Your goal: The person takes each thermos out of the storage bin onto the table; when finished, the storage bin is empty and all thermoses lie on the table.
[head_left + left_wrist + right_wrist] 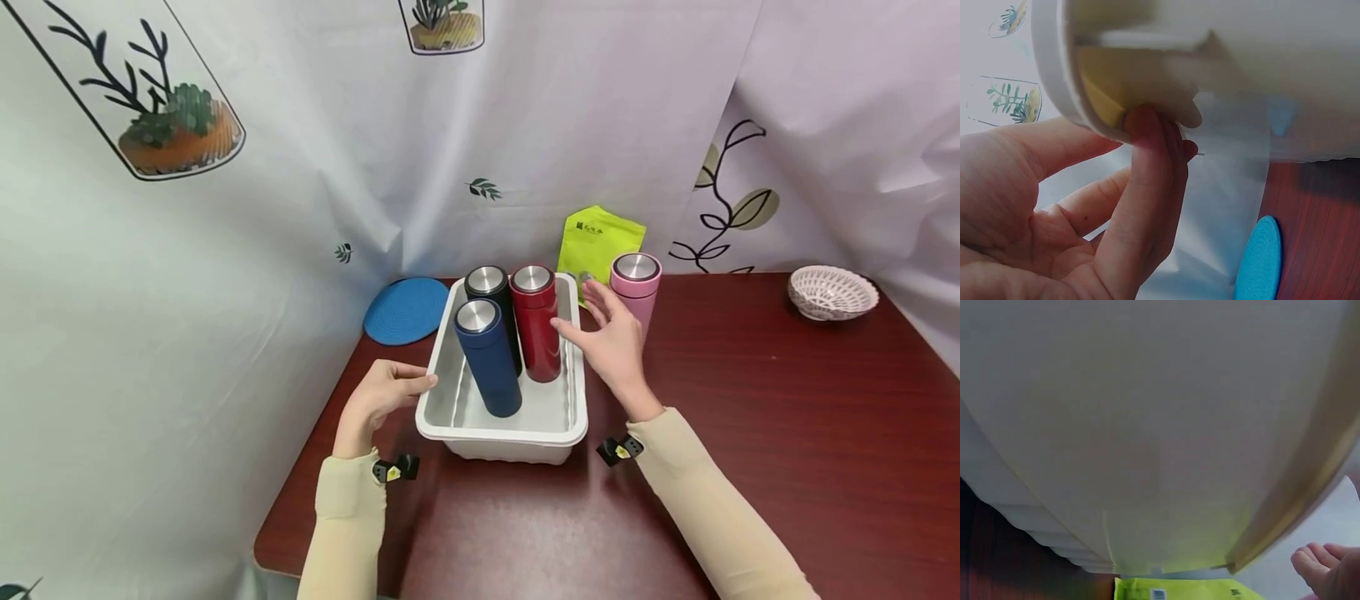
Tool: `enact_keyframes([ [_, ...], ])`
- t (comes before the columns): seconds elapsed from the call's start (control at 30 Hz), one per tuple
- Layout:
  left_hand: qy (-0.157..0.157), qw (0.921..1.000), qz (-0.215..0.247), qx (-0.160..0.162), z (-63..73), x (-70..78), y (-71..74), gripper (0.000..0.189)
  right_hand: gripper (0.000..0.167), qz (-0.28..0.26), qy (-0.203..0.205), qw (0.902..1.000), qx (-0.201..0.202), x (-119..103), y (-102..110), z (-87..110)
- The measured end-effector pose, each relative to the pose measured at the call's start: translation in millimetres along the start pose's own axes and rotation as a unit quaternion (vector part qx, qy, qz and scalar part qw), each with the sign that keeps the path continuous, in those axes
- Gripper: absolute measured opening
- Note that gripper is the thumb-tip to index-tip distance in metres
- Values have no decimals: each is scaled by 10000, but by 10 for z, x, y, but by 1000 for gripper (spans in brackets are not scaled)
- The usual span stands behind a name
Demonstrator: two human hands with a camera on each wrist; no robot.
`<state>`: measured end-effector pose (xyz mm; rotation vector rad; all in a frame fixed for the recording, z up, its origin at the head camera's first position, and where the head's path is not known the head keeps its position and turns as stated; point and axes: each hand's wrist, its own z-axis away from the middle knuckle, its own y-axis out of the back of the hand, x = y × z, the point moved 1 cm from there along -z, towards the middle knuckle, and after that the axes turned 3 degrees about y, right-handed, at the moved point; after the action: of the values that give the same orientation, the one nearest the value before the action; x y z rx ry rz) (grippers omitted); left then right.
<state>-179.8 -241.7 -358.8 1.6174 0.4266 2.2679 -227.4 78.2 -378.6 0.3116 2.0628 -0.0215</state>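
A white plastic bin [501,450] stands on the table with three thermos bottles upright or slightly tilted inside. The dark blue thermos [491,367] is at the front, the black thermos [513,329] behind it, and the red thermos [538,333] on the right. At the bin's left side, my left hand [382,392] grips the rim; in the left wrist view its fingertips [1147,134] curl up under the edge. My right hand [615,342] is at the right rim, fingers spread, thumb close to the red thermos. Whether that thumb touches it, I cannot tell.
Behind the right hand stands a pink thermos [636,287]. A lime-green packet [600,237] leans near the back curtain. To the left lies a round blue mat [405,312], and a white woven basket [832,293] sits at the table's far right.
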Motion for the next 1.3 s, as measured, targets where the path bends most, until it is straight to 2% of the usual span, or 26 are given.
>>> enact_keyframes([
  [0.1,-13,10000,25,-33,5,-1,-5,38,77,-24,-103,9997,-214,28,-53,-49],
  [0.2,-12,10000,74,-55,9,-1,-10,37,79,190,-248,9981,-528,33,-95,-99],
  [0.37,-1,10000,74,-24,4,-2,-24,37,84,664,-527,9893,-1185,27,-166,-190],
  [0.47,16,10000,39,-2,1,-5,-29,37,83,768,-567,9856,-1394,34,-206,-217],
  [0.67,-8,10000,26,-17,1,7,-21,37,79,1077,-472,9809,-1549,8,-246,-257],
  [1.0,-66,10000,12,6,8,7,-3,39,71,1576,-510,9663,-1972,-36,-320,-318],
  [1.1,-70,10000,-15,13,10,3,-7,39,68,1607,-551,9658,-1958,-36,-338,-308],
  [1.3,-36,10000,8,61,19,7,-12,38,64,1509,-440,9710,-1800,-38,-349,-273],
])
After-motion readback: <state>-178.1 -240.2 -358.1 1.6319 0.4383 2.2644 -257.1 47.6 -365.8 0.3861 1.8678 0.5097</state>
